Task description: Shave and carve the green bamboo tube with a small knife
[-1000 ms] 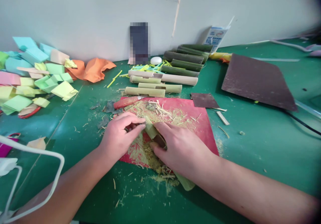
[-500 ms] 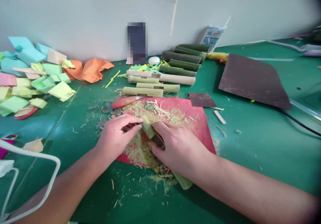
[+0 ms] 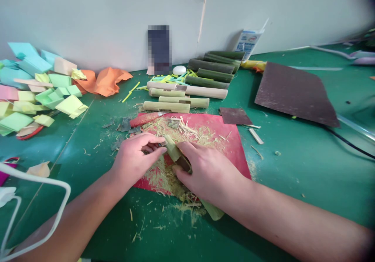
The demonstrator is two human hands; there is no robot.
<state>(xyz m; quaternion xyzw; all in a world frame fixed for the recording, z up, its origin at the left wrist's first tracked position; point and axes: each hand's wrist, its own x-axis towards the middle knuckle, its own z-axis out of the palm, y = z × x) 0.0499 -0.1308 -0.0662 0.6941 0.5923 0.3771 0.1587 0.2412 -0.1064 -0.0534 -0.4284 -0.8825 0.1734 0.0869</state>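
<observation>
My right hand [image 3: 206, 170] is closed around a pale green bamboo tube [image 3: 172, 148], which lies slanted over the red sheet [image 3: 231, 146]. A notch is cut in the tube's side, partly hidden by my fingers; its near end shows below my palm. At the tube's far end, the thumb and forefinger of my left hand [image 3: 137, 152] pinch a small dark grey piece that looks like sandpaper [image 3: 162, 144], mostly covered by the fingertips. Bamboo shavings and dust [image 3: 158, 178] lie around both hands. A red-handled knife [image 3: 146, 119] rests just beyond my left hand.
Several cut bamboo tubes [image 3: 187, 92] lie in a row at the back. Dark brown sheets [image 3: 295, 94] sit at right. Folded coloured papers [image 3: 35, 86] and orange paper [image 3: 108, 82] are at left. A white cable [image 3: 66, 199] loops over my left forearm. A carton [image 3: 249, 43] leans on the wall.
The view has shifted very slightly. Both hands keep their hold, and the left fingertips have moved a touch along the tube's far end.
</observation>
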